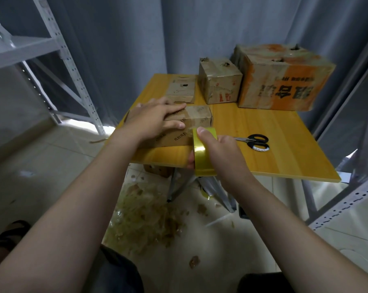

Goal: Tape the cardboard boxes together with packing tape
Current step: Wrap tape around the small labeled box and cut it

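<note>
Our left hand (155, 119) lies flat on the small boxes (197, 117), fingers straight and spread, pressing down on top with nothing gripped. Those boxes sit by the near left corner of the worktop (284, 149). It looks like two of them, one just nearer us than the other, but the hand covers the join so we can't say for sure.

Our right hand (223, 153) is wrapped around the yellow tape roll (202, 153), thumb up on the top of it and fingers curled under. The roll stands on edge right at the near edge of the worktop, touching the right end of the small boxes.

The black-handled scissors (256, 141) lie flat just right of that hand, closed, and not touching it.

Along the far edge we've got a flat box (181, 88), then a medium box (220, 81) beside it, then a big box (284, 79) with orange print in the far right corner.

Down on the floor (52, 161) under the worktop there's a heap of crumpled tape scraps (149, 218). There's grey metal shelving (30, 47) off to the left and a grey curtain (200, 28) behind it all.
</note>
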A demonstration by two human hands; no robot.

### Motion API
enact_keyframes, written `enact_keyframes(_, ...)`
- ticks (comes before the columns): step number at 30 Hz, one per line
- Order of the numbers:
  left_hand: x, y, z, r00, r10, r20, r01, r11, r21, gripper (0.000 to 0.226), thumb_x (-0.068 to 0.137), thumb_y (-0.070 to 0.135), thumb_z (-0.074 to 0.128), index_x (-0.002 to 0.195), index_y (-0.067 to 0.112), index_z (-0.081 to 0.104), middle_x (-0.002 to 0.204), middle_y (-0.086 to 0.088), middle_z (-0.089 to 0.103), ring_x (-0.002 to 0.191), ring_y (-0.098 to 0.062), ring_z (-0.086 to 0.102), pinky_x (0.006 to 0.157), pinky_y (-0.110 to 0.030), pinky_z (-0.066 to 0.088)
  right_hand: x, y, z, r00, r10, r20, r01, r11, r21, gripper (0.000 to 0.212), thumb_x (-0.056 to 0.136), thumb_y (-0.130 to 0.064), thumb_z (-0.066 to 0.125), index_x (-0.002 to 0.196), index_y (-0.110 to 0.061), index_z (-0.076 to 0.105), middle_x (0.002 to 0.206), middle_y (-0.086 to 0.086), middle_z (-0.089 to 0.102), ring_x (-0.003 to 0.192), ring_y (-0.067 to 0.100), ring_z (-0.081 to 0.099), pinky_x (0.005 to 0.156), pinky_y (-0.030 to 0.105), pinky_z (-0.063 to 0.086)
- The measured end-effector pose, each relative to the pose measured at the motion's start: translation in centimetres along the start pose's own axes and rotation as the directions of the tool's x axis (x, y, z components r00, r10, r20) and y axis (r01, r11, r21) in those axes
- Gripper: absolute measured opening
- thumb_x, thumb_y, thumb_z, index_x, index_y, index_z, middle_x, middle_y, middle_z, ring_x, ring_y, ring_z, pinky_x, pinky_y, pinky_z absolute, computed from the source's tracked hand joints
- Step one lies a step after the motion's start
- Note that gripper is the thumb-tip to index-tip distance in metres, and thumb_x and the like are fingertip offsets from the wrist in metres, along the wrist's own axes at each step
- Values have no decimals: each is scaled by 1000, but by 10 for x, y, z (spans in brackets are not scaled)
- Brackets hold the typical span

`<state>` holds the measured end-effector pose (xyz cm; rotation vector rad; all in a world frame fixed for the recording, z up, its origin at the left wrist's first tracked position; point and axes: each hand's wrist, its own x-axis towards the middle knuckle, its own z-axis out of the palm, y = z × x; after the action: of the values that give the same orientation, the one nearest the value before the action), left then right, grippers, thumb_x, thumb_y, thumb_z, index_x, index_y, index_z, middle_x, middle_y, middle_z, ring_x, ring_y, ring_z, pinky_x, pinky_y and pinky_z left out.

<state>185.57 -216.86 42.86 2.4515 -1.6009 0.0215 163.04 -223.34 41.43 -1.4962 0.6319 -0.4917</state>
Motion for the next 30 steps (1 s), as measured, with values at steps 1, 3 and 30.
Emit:
enact_keyframes(1,0,0,0,1000,8,-3,-8,1000,1,66,93,75,47,155,54,35,152,15,45,141,-21,41,106,-52,34,-1,-1,0,1000,-2,-4,2,1000,3,45,105,-43,53,78,-10,67,68,13,76,63,26,76,51,17,53)
enact_keyframes(3,-1,-2,-1,1000,26,-7,-26,1000,1,64,95,75,43,155,53,37,151,15,46,140,-21,43,103,-50,35,-4,-4,-1,1000,-18,10,18,1000,9,40,105,-41,53,85,-10,68,70,13,76,64,23,76,50,15,52)
enact_keyframes(30,-27,3,4,997,-70,34,74,987,-141,114,58,79,79,157,37,40,161,17,39,149,-17,35,122,-66,1,21,-4,15,939,-339,-57,342,939,46,30,103,-39,58,107,-11,68,86,9,79,84,24,77,80,48,63)
